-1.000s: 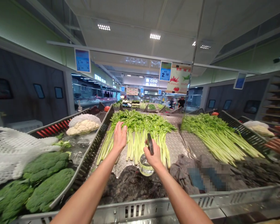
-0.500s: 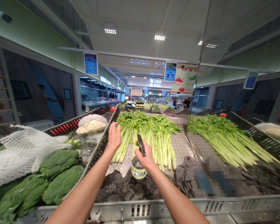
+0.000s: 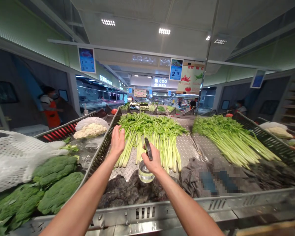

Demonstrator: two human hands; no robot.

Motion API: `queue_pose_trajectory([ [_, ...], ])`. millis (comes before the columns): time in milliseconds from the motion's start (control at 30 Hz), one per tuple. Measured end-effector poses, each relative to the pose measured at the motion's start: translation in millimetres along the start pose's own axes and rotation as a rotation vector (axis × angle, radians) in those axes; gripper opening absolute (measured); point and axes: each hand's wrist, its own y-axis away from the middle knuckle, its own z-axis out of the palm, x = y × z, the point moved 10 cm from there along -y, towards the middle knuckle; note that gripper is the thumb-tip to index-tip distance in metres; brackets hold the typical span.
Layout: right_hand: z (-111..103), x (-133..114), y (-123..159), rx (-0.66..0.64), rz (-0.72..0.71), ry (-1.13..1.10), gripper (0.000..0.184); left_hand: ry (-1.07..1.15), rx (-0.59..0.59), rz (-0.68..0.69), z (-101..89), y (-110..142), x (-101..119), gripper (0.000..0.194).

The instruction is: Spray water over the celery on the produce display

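My right hand (image 3: 153, 161) is wrapped round the neck of a spray bottle (image 3: 146, 175) with a black trigger head and a clear body part-filled with liquid. The bottle stands out in front of the celery stalks (image 3: 168, 150), whose leafy tops point away from me. At the left end of the celery, my left hand (image 3: 118, 139) is raised with fingers stretched out and nothing in them. It is beside the black slatted divider (image 3: 102, 149); whether it touches the leaves I cannot tell. The celery lies on a metal tread-plate shelf (image 3: 185, 149).
Broccoli (image 3: 55, 168), white foam netting (image 3: 12, 160) and cauliflower (image 3: 90, 130) lie left of the divider. Dark crumpled cloth (image 3: 127, 191) lines the shelf's front, behind a metal rail (image 3: 167, 209). A mirror (image 3: 236, 141) at right reflects celery. Someone in an orange apron (image 3: 51, 113) stands at far left.
The view has shifted slightly, and the scene sits a little higher and further left. The person in the orange apron now shows clearly. Both hands keep nearly the same pose.
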Motion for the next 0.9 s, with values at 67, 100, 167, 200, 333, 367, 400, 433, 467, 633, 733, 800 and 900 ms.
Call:
queue_pose_trajectory([
  [67, -13, 6, -4, 0.028, 0.017, 0.025, 0.019, 0.004, -0.012, 0.012, 8.1, 1, 4, 0.037],
  [100, -19, 9, -6, 0.039, 0.027, 0.036, 0.019, 0.006, -0.018, 0.021, 12.5, 2, 7, 0.037],
  [167, -29, 17, -8, 0.063, 0.051, 0.056, 0.018, 0.014, -0.028, 0.026, 21.6, 3, 13, 0.037],
  [200, -34, 21, -9, 0.071, 0.066, 0.065, 0.017, 0.021, -0.038, 0.022, 26.4, 5, 15, 0.037],
  [333, -51, 37, -5, 0.096, 0.131, 0.092, 0.017, 0.032, -0.101, 0.006, 45.8, 12, 27, 0.04],
  [367, -55, 40, -3, 0.101, 0.137, 0.098, 0.017, 0.028, -0.114, 0.007, 49.9, 15, 30, 0.041],
  [400, -60, 41, -2, 0.108, 0.138, 0.102, 0.017, 0.024, -0.124, 0.009, 53.5, 17, 32, 0.041],
  [433, -65, 42, -1, 0.117, 0.135, 0.104, 0.017, 0.021, -0.132, 0.011, 56.9, 19, 34, 0.042],
  [467, -69, 43, 0, 0.125, 0.13, 0.103, 0.017, 0.02, -0.14, 0.012, 60.1, 20, 36, 0.042],
  [633, -86, 46, -1, 0.16, 0.106, 0.105, 0.018, 0.035, -0.169, 0.015, 74.7, 28, 42, 0.045],
  [733, -89, 53, 0, 0.167, 0.127, 0.103, 0.018, 0.058, -0.185, 0.018, 81.9, 32, 45, 0.044],
  [800, -91, 59, 2, 0.171, 0.147, 0.119, 0.018, 0.073, -0.19, 0.013, 85.2, 34, 47, 0.045],
  [900, -99, 64, 6, 0.189, 0.159, 0.152, 0.019, 0.097, -0.19, 0.002, 88.3, 36, 46, 0.045],
])
